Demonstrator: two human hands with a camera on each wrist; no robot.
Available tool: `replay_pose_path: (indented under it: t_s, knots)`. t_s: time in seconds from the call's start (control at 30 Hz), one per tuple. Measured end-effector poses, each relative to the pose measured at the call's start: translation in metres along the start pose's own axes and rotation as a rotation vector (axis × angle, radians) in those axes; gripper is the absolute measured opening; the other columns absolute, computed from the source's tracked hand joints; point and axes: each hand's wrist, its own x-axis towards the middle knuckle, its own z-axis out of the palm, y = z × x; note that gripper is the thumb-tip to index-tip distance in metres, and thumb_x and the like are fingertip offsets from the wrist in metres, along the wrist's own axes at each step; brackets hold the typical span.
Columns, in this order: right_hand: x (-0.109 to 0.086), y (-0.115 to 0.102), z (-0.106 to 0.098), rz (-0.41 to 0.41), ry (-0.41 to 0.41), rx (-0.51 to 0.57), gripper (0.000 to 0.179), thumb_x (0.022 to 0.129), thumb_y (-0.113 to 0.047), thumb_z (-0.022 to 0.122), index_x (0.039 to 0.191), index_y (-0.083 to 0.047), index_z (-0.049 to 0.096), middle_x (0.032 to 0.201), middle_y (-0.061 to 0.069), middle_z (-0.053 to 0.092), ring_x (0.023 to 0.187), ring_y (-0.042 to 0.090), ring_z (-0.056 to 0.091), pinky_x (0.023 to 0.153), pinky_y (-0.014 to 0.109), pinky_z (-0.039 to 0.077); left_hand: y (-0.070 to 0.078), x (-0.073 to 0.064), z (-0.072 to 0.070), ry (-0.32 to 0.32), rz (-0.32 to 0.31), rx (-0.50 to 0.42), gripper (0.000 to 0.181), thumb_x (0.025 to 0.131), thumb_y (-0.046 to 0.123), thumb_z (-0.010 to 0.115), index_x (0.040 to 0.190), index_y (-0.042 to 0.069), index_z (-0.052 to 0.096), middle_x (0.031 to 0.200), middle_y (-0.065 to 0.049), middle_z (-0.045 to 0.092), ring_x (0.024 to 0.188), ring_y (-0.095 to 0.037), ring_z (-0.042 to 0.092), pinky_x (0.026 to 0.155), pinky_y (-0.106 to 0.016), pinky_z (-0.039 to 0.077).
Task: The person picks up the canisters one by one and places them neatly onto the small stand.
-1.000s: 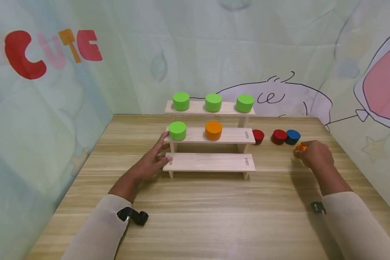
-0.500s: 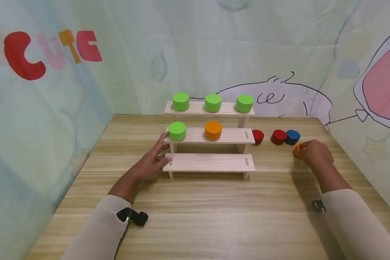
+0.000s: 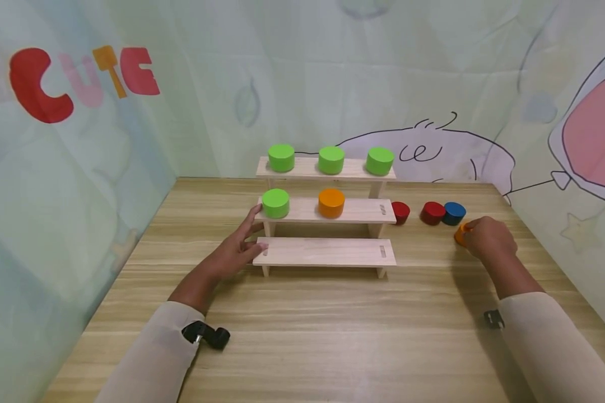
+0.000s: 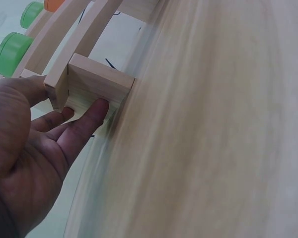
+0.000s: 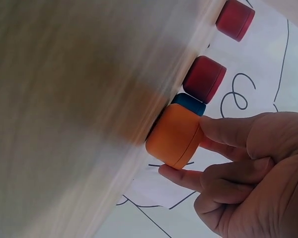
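Right of the three-tier pale wooden stand (image 3: 324, 252), your right hand (image 3: 491, 240) has an orange cylinder (image 5: 173, 135) pinched between thumb and fingertips, near the blue cylinder (image 3: 454, 214); can't tell if it's off the wood-grain tabletop (image 3: 322, 336). Your left hand (image 3: 232, 252) touches the stand's left end, fingers spread, not wrapped round it.

In the head view, the held orange block (image 3: 460, 235) is largely covered by the right hand (image 3: 491, 242), one red block (image 3: 401, 213) partly by the shelf rack (image 3: 324, 251). In the right wrist view, the blue block (image 5: 189, 103) is mostly hidden and the tabletop (image 5: 64, 99) is blurred.
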Motion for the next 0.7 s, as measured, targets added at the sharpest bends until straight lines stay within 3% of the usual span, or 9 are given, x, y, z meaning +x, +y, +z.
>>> replay_pose_path:
  t_s: [0.3, 0.7]
  knots:
    - [-0.006, 0.000, -0.003, -0.009, 0.040, 0.037, 0.050, 0.109, -0.023, 0.054, 0.154, -0.004, 0.059, 0.147, 0.039, 0.055, 0.100, 0.042, 0.059, 0.066, 0.040, 0.053, -0.002, 0.001, -0.001, -0.008, 0.030, 0.006, 0.092, 0.114, 0.020, 0.060, 0.175, 0.045, -0.005, 0.179, -0.029, 0.023, 0.146, -0.060, 0.053, 0.105, -0.061, 0.061]
    - [-0.020, -0.008, 0.001, -0.046, 0.200, 0.074, 0.051, 0.112, -0.027, 0.051, 0.155, -0.001, 0.057, 0.145, 0.040, 0.058, 0.102, 0.047, 0.062, 0.063, 0.041, 0.051, -0.002, 0.000, 0.000, -0.006, 0.023, 0.012, 0.092, 0.114, 0.023, 0.060, 0.174, 0.047, -0.005, 0.180, -0.027, 0.023, 0.147, -0.059, 0.053, 0.106, -0.063, 0.060]
